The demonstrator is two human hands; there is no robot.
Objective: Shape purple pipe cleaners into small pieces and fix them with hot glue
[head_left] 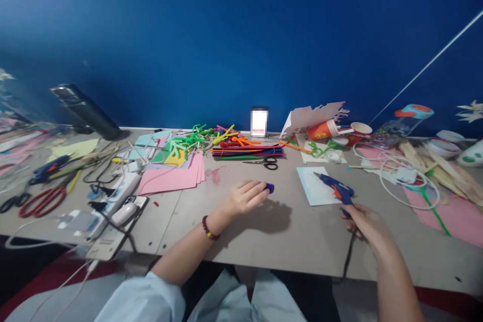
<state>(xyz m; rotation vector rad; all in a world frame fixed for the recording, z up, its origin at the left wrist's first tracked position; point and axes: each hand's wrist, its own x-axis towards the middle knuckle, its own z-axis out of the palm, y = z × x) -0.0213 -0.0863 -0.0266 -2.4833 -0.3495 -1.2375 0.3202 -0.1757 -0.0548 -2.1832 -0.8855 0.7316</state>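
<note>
My left hand [246, 197] hovers over the grey tabletop [287, 246], pinching a small purple pom-pom [269, 188] at its fingertips. A red bead bracelet [208, 228] circles that wrist. My right hand [365, 224] grips a blue and orange hot glue gun [337, 190], its nozzle tilted toward a pale blue paper card [315, 187]. The gun's tip is above the card's upper part, and its black cord [350, 256] hangs down over the table's front edge. My fingers hide the lower handle.
Pink paper sheets [169, 178], black-handled scissors [266, 163], and a row of coloured pipe cleaners [247, 152] lie beyond my hands. A power strip [121, 193] and red-handled scissors [42, 201] are to the left. Wooden sticks [433, 171] and white cable [407, 186] are to the right.
</note>
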